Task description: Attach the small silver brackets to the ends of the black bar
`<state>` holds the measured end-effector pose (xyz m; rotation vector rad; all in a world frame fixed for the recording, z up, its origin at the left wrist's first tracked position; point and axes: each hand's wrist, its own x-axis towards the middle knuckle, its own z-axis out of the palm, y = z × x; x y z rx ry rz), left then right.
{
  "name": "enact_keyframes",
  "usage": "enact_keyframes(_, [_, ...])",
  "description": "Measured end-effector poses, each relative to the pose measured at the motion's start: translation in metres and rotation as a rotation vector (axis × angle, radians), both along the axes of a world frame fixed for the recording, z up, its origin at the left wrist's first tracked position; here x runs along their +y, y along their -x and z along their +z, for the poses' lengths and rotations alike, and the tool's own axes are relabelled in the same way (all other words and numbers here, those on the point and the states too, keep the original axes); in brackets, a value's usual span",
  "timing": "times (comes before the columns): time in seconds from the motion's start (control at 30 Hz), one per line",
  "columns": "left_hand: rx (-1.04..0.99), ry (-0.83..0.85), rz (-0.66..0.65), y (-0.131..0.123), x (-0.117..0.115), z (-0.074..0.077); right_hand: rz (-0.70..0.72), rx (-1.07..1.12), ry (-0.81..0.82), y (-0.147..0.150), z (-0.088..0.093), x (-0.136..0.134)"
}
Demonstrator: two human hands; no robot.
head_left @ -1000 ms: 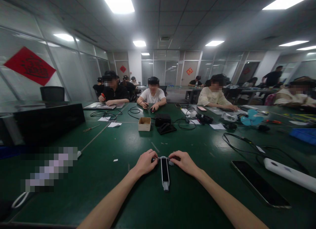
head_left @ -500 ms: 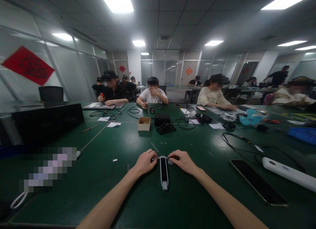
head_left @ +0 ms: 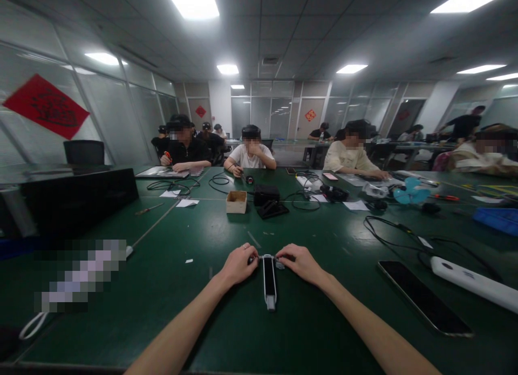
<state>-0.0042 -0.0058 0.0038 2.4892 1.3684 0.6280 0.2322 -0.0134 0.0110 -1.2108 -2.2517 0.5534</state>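
In front of me a slim, long device (head_left: 269, 280) with a black face and white rim lies on the green table, its pale grey end piece toward me. My left hand (head_left: 242, 263) is closed at its far left corner, fingers pinched on a small part that sticks out there. On the opposite corner my right hand (head_left: 300, 261) pinches a matching part, and a small grey piece (head_left: 279, 265) shows under its fingertips. The fingers hide most of both side parts, so their exact shape cannot be made out.
At right lie a dark phone (head_left: 423, 297) and a long white device (head_left: 473, 283) with cables. Ahead stand an open cardboard box (head_left: 236, 203) and a black box (head_left: 266, 195). A black panel (head_left: 81, 202) stands at left. Several people sit across the table.
Both hands keep their pinch at the device's far end, with only very slight finger movement. The device stays in place; the view has shifted slightly.
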Motion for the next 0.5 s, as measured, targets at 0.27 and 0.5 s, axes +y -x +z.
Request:
enact_keyframes(0.27, [-0.001, -0.021, 0.003, 0.0003, 0.0021, -0.0046, 0.003, 0.011, -0.038, -0.0007, -0.0055, 0.0036])
enact_keyframes(0.5, [-0.006, -0.013, 0.007, -0.0006, 0.0024, -0.0041, -0.038, 0.059, 0.018, 0.0029, -0.0079, 0.0031])
